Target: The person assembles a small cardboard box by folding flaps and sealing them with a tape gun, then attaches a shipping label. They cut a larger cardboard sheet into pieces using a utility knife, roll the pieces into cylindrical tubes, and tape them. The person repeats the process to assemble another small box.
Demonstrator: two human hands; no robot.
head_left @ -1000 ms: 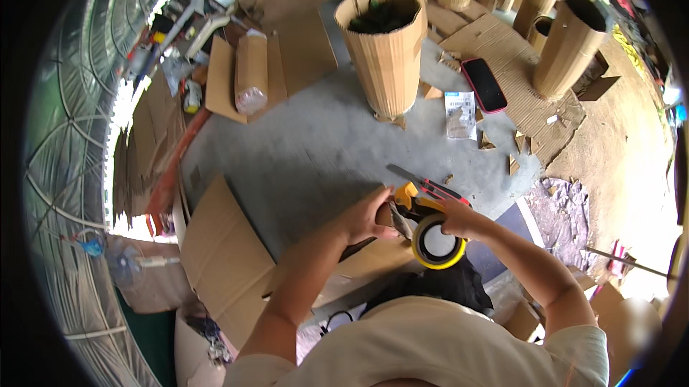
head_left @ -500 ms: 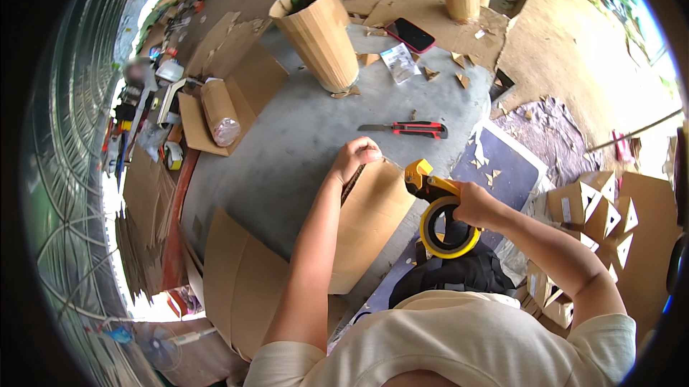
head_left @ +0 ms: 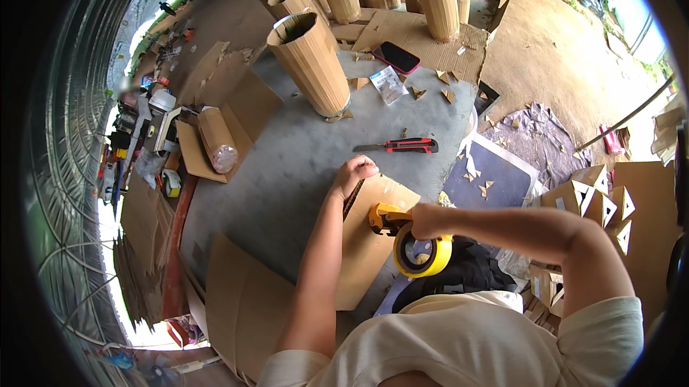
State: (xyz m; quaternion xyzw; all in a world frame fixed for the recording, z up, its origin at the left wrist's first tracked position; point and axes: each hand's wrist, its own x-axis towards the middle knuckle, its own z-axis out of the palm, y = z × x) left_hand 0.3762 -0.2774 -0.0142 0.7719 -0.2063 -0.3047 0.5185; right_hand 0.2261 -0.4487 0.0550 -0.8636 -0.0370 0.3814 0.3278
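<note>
My left hand (head_left: 356, 173) grips the far top edge of a folded brown cardboard piece (head_left: 369, 243), thumb on its face and fingers round the edge. In my right hand (head_left: 428, 221) is a yellow tape dispenser (head_left: 423, 254) with a big roll of tape. Its yellow head rests against or just over the cardboard's face; I cannot tell whether it touches. A red and black utility knife (head_left: 402, 145), blade out, lies on the grey table (head_left: 287, 150) beyond my left hand. Another bent cardboard sheet (head_left: 247, 308) is left of my left forearm.
A tall cardboard tube (head_left: 308, 64) stands on the table, with more tubes behind it. A phone (head_left: 396, 57), a small plastic bag (head_left: 388, 86) and cardboard scraps lie nearby. Folded cardboard pieces (head_left: 574, 200) are stacked at the right. A wrapped roll (head_left: 217, 139) sits on cardboard at the left.
My right hand has brought the tape dispenser leftward and down, from beside the cardboard onto or over its face. My left hand keeps its hold. The whole view has shifted slightly.
</note>
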